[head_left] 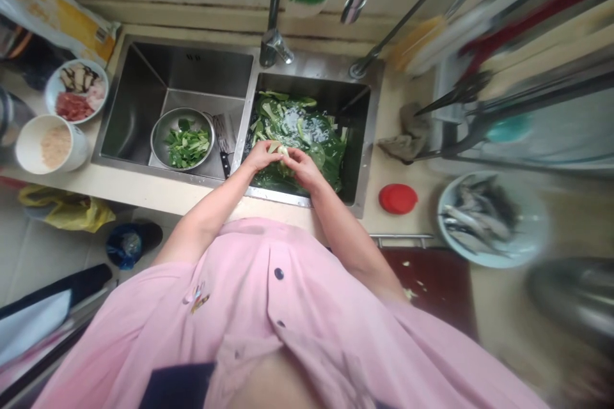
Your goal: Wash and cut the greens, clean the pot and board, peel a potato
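Observation:
Over the near edge of the right sink basin [367, 140], my left hand [261, 156] and my right hand [304, 169] meet with fingers closed on a pale green vegetable stalk [283, 151]. Below them, leafy greens [307, 121] float in water that fills much of this basin. In the left basin [132, 115] stands a round metal bowl [154, 144] with loose green leaves [188, 146] in it. Beside that bowl lies a knife [225, 163] with a black handle, next to another flat metal utensil.
Left of the sink are a plate of sliced meat and mushrooms [77, 92] and a white tub [79, 148]. A faucet [274, 48] rises behind. To the right sit a red lid-like object [398, 198], a bowl of fish [532, 230] and a blurred rack [527, 115].

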Available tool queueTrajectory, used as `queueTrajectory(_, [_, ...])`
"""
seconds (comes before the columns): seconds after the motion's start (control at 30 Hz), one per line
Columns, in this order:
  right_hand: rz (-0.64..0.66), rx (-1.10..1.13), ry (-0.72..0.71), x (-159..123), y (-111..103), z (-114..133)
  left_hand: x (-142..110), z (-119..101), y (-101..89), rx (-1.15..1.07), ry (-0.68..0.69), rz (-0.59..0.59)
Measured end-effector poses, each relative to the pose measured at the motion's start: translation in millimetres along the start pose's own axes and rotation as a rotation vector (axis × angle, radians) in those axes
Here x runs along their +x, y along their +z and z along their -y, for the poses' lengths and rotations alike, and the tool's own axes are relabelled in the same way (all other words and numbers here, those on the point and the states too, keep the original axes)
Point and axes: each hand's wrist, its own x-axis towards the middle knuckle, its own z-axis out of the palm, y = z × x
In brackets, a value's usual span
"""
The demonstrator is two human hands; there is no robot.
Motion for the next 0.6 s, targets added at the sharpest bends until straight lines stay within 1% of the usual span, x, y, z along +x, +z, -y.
queueTrajectory(0.13, [-0.008, -0.085, -0.06, 1, -1, 0, -1, -5, -2.2, 0.222, 0.054, 0.055])
queueTrajectory(0.3, [-0.043, -0.267, -0.084, 2, -2, -3, -8, -15, 6.7, 0.673, 0.074, 0.03])
queueTrajectory(0.37, [-0.044, -0.297, -0.057, 1, -2, -2, -11, -18, 9.9, 0.814, 0.054, 0.044])
queueTrajectory(0.43, [-0.017, -0.267, 0.015, 1, -3, 1, -14, -21, 10.5, 0.888, 0.015, 0.066])
queueTrajectory(0.5, [-0.009, -0.219, 0.115, 2, -4, 5, -14, -24, 8.8, 0.92, -0.078, 0.027])
queueTrajectory(0.53, [-0.037, -0.223, 0.158, 2, -5, 7, -14, -25, 7.7, 0.926, -0.139, -0.02])
queueTrajectory(0.57, [-0.083, -0.274, 0.186, 3, -5, 8, -13, -26, 7.0, 0.931, -0.202, -0.07])
queueTrajectory(0.6, [-0.133, -0.386, 0.195, 4, -4, 8, -12, -26, 6.7, 0.939, -0.271, -0.097])
